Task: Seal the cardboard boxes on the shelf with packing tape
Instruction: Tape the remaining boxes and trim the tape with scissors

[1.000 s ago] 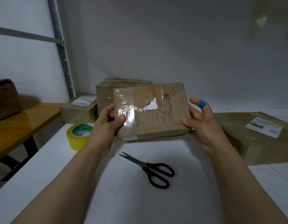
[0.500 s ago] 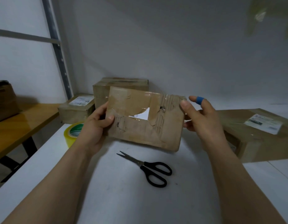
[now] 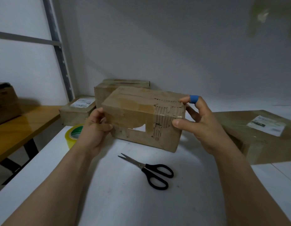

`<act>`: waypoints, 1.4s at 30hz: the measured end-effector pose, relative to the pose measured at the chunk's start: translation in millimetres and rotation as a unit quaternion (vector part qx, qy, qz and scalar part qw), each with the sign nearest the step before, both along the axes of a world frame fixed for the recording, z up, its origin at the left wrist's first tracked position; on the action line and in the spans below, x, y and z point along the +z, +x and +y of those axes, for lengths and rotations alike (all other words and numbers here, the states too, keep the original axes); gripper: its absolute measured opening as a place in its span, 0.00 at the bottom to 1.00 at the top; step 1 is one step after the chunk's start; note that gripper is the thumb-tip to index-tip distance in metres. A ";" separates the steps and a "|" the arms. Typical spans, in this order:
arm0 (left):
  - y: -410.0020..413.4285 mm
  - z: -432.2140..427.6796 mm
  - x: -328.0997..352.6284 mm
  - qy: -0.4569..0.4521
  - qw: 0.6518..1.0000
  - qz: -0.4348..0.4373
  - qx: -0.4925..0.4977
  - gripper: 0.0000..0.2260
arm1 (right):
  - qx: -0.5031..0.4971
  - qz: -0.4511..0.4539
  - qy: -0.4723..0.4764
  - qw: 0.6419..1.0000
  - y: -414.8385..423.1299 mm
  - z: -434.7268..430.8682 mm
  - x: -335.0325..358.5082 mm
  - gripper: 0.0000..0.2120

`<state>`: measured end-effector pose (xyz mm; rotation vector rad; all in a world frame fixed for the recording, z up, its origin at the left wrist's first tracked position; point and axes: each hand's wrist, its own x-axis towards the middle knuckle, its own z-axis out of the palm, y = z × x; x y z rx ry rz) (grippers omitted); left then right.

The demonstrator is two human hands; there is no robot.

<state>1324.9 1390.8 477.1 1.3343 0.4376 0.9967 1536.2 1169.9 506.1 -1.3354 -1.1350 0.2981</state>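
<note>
- Step in hand, my reading: checking one box over before taping. No tape is being laid yet.
- The cardboard box is held in front of me over the white shelf, tilted so its top and front faces show. I cannot tell whether its lower edge touches the shelf.
- Left hand: fingers wrapped round the box's left end, thumb on the front face.
- Right hand: thumb on the front right edge, forefinger on the top corner, pinching that end.
- Front face: old tape, torn corrugation and a ragged opening showing white. I judge it unsealed.
- The tape roll sits just beside the left hand. The scissors lie on the shelf nearer me. Neither is in hand.
- Next move calls for: setting the box down damaged face up, one hand steadying it, the other fetching the roll.
</note>
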 end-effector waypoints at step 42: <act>3.0 -13.7 4.7 0.009 1.000 -0.005 0.029 0.14 | -0.071 0.013 0.017 0.997 -6.8 8.1 1.4 0.10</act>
